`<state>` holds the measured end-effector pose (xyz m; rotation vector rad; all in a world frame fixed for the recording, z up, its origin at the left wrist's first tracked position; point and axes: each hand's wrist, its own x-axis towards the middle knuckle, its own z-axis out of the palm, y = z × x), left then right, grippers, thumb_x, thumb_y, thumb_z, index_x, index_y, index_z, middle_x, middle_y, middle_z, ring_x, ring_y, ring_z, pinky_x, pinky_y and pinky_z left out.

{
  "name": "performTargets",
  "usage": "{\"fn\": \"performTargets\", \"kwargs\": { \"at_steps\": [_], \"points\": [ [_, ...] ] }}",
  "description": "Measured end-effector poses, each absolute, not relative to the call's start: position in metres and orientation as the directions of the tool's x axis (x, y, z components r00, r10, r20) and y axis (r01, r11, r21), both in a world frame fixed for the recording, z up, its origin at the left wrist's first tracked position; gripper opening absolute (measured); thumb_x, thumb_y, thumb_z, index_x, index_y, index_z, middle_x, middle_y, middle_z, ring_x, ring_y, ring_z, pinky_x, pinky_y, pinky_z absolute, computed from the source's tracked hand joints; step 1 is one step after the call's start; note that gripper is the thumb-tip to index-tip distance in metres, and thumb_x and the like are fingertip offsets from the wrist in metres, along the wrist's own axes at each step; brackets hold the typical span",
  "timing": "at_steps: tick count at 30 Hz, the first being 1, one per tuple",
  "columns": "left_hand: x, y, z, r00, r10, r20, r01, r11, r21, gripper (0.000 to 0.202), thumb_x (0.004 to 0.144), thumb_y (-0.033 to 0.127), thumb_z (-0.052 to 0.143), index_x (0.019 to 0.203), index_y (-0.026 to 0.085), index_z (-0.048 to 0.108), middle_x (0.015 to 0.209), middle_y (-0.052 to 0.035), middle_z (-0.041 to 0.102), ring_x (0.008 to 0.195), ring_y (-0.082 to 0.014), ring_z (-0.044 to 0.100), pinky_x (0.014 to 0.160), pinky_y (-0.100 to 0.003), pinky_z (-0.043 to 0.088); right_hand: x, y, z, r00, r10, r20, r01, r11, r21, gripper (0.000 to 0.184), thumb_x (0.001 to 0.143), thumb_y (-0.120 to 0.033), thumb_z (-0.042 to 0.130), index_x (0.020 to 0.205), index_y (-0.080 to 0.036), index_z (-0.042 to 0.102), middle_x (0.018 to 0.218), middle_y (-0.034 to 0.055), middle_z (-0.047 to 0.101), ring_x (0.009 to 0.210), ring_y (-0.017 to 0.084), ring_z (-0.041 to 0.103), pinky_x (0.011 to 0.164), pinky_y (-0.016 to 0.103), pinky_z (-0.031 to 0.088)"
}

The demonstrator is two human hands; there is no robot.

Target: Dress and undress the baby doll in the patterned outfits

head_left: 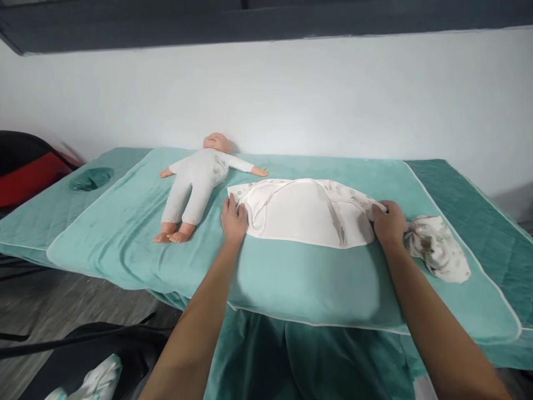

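Observation:
A white baby garment (306,214) lies spread flat on a teal blanket (291,278) over a teal bed. My left hand (234,218) grips the garment's left edge with its fingers curled. At the garment's right edge my right hand (388,222) holds the cloth, also closed on it. A baby doll (197,178) in a white suit lies on its back to the left of the garment, arms spread, head toward the wall.
A crumpled printed cloth (437,247) lies just right of my right hand. The bed (478,222) meets a white wall behind. A dark chair with red fabric (25,175) stands at the left. Another dark chair with a white cloth (97,380) sits low left.

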<state>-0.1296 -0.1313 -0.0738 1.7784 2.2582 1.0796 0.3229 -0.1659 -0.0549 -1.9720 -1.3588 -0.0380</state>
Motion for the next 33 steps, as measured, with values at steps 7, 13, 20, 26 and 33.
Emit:
{"fn": "performTargets", "kwargs": {
  "at_steps": [7,13,20,26,33],
  "points": [
    [-0.132,-0.118,-0.078,-0.399,0.823,0.404,0.746,0.036,0.665,0.059,0.094,0.03,0.047,0.15,0.011,0.048,0.159,-0.0181,0.044,0.15,-0.0311,0.04,0.127,-0.045,0.032,0.337,-0.147,-0.063,0.392,0.557,0.732,0.892,-0.036,-0.45,0.05,0.065,-0.014,0.048,0.113,-0.011,0.064,0.122,0.0214,0.064,0.121,0.031,0.056,0.108,0.049,0.041],
    [-0.136,-0.115,-0.085,-0.377,0.794,0.477,0.773,-0.014,0.635,0.046,0.095,0.03,0.047,0.133,0.013,0.065,0.152,-0.016,0.053,0.143,-0.0303,0.048,0.125,-0.045,0.035,0.333,-0.147,-0.073,0.429,0.715,0.551,0.856,-0.128,-0.501,0.032,0.079,-0.027,0.052,0.103,-0.013,0.067,0.111,0.019,0.068,0.113,0.032,0.058,0.106,0.051,0.043],
    [-0.138,-0.113,-0.088,-0.35,0.79,0.503,0.785,-0.045,0.618,0.034,0.094,0.028,0.047,0.105,0.018,0.077,0.132,-0.0128,0.068,0.128,-0.0297,0.059,0.116,-0.047,0.043,0.334,-0.147,-0.065,0.689,0.635,0.349,0.64,-0.308,-0.704,0.038,0.081,-0.037,0.063,0.109,-0.012,0.062,0.107,0.0169,0.064,0.098,0.029,0.06,0.099,0.05,0.047],
    [-0.139,-0.112,-0.089,-0.339,0.791,0.51,0.789,-0.057,0.612,0.03,0.094,0.028,0.048,0.1,0.019,0.076,0.125,-0.0122,0.071,0.126,-0.0282,0.059,0.115,-0.047,0.043,0.339,-0.134,-0.059,0.708,0.647,0.283,0.532,-0.226,-0.816,0.037,0.077,-0.031,0.068,0.11,-0.016,0.064,0.091,0.0099,0.067,0.08,0.023,0.062,0.085,0.042,0.051],
    [-0.139,-0.112,-0.09,-0.336,0.786,0.519,0.793,-0.062,0.606,0.028,0.093,0.028,0.049,0.096,0.019,0.075,0.121,-0.0122,0.073,0.121,-0.0285,0.062,0.111,-0.046,0.045,0.355,-0.119,-0.068,0.619,0.653,0.437,0.59,-0.019,-0.807,0.046,0.08,-0.018,0.052,0.125,-0.018,0.059,0.109,0.0164,0.071,0.073,0.018,0.062,0.07,0.032,0.05]
  ]
}}
